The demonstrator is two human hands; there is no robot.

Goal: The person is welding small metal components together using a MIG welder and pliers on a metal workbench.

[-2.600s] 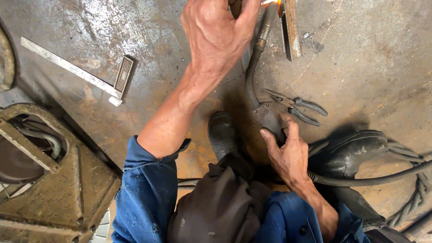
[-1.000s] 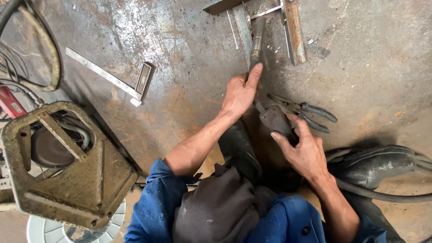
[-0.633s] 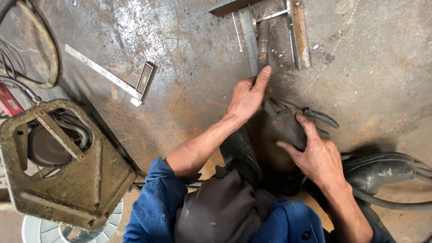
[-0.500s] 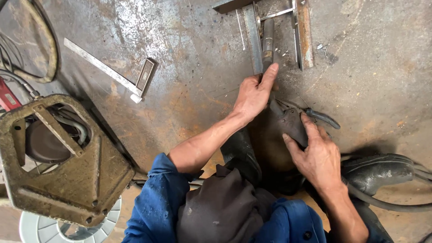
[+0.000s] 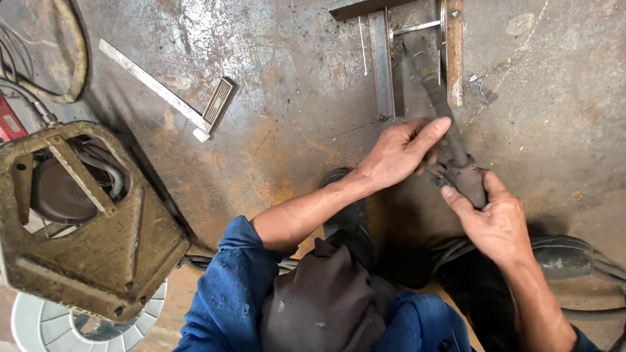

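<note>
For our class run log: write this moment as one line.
left hand: on pliers | right hand: grips welding torch | surface: rusty steel table

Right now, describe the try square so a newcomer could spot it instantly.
Start at the olive-brown machine housing at the left. Up and right of it, on the rusty steel floor, lies the try square: a long pale blade ending in a short dark ribbed stock, apart from both hands.

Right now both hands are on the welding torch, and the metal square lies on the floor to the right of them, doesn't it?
Not quite: the head view shows the square lying to the left of the hands. Both the left hand and right hand are on the torch.
</note>
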